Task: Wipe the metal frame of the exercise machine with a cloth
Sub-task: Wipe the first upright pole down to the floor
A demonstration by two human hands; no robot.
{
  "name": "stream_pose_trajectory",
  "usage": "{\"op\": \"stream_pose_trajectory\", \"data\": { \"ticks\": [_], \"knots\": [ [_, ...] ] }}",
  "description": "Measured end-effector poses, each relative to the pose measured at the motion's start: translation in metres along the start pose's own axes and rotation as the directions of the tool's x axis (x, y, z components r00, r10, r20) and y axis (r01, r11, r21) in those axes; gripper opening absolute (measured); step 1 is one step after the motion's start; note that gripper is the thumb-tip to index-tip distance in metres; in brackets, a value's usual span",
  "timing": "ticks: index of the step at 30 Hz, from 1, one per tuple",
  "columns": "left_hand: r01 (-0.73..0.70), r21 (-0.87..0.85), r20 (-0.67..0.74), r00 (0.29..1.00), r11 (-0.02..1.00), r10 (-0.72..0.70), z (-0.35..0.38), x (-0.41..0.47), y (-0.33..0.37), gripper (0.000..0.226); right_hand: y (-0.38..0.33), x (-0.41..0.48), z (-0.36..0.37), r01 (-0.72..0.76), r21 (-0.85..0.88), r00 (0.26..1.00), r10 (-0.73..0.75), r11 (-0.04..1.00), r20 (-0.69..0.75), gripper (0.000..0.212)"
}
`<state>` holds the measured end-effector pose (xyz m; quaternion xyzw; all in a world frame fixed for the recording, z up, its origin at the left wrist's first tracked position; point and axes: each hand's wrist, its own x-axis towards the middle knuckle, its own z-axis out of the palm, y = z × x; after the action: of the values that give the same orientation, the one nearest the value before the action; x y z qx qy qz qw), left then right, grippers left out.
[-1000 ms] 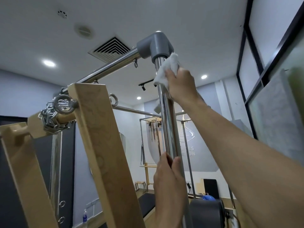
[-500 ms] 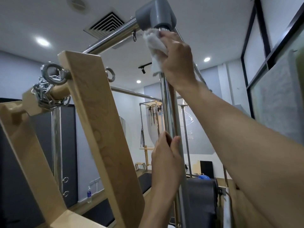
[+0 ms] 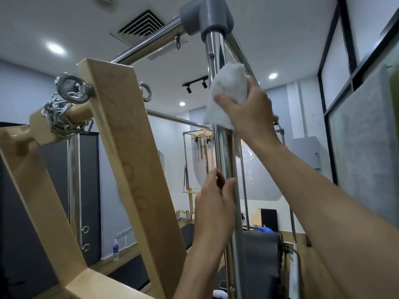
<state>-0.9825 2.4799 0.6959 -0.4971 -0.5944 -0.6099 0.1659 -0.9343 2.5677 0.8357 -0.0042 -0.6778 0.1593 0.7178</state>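
Observation:
A shiny vertical metal pole (image 3: 213,52) of the exercise machine runs up the middle of the head view into a grey corner joint (image 3: 207,16). My right hand (image 3: 248,113) presses a white cloth (image 3: 226,93) against the pole a little below the joint. Lower down, my left hand (image 3: 216,203) grips the same pole with fingers wrapped around it. A horizontal metal bar (image 3: 149,44) leaves the joint to the left.
A tilted wooden frame (image 3: 129,152) with a chain (image 3: 58,115) and eye bolts stands close on the left. A second metal upright (image 3: 73,180) is behind it. A dark padded part (image 3: 261,266) sits low right of the pole. Glass wall panels are at right.
My right hand has slid the cloth down the pole from just under the grey joint. My left hand keeps its hold on the pole. The view has shifted slightly.

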Motion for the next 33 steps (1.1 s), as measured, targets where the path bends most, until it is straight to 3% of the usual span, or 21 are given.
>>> {"op": "stream_pose_trajectory", "data": {
  "ticks": [1, 3, 7, 10, 14, 18, 20, 22, 24, 29, 33],
  "knots": [
    [0.001, -0.02, -0.001, 1.0, 1.0, -0.001, 0.0, 0.0, -0.002, 0.016, -0.005, 0.006, 0.003, -0.059, 0.044, 0.998, 0.06, 0.997, -0.006, 0.042],
    [0.029, -0.057, 0.0, 1.0, 0.998, -0.029, 0.001, -0.001, -0.004, 0.02, -0.011, 0.006, 0.01, -0.035, 0.0, 0.999, 0.035, 0.999, -0.024, 0.044],
    [0.114, -0.098, -0.015, 0.993, 0.989, -0.116, 0.001, -0.015, -0.007, 0.034, 0.013, -0.046, 0.003, 0.301, -0.187, 0.953, -0.291, 0.935, 0.08, 0.047],
    [0.085, -0.081, -0.018, 0.996, 0.993, -0.087, 0.0, -0.025, -0.01, 0.031, 0.042, -0.078, -0.015, 0.46, -0.152, 0.886, -0.44, 0.875, 0.149, 0.041],
    [0.101, -0.07, -0.016, 0.995, 0.992, -0.102, 0.004, -0.03, -0.013, 0.009, 0.03, -0.062, -0.014, 0.351, -0.202, 0.936, -0.35, 0.914, 0.042, 0.031],
    [0.197, -0.137, 0.041, 0.98, 0.971, -0.193, 0.003, -0.034, -0.013, 0.01, 0.006, -0.044, 0.005, 0.247, -0.224, 0.965, -0.259, 0.943, -0.025, 0.037],
    [0.259, -0.208, 0.104, 0.965, 0.943, -0.242, 0.0, -0.035, -0.013, 0.018, 0.013, -0.062, 0.006, 0.362, -0.257, 0.932, -0.346, 0.896, 0.105, 0.036],
    [0.265, -0.213, 0.119, 0.962, 0.94, -0.244, -0.001, -0.033, -0.017, 0.016, 0.029, -0.089, 0.002, 0.548, -0.273, 0.829, -0.47, 0.791, 0.302, 0.035],
    [0.227, -0.183, 0.115, 0.971, 0.957, -0.208, 0.0, -0.032, -0.02, 0.019, 0.043, -0.107, -0.007, 0.633, -0.239, 0.762, -0.54, 0.736, 0.357, 0.032],
    [0.183, -0.163, 0.087, 0.981, 0.97, -0.171, 0.001, -0.036, -0.028, 0.006, 0.025, -0.071, 0.0, 0.419, -0.206, 0.905, -0.388, 0.884, 0.173, 0.03],
    [0.157, -0.139, 0.086, 0.985, 0.978, -0.147, 0.003, -0.045, -0.032, 0.028, 0.005, -0.045, 0.025, 0.362, -0.331, 0.932, -0.343, 0.872, 0.116, 0.02]
  ]
}}
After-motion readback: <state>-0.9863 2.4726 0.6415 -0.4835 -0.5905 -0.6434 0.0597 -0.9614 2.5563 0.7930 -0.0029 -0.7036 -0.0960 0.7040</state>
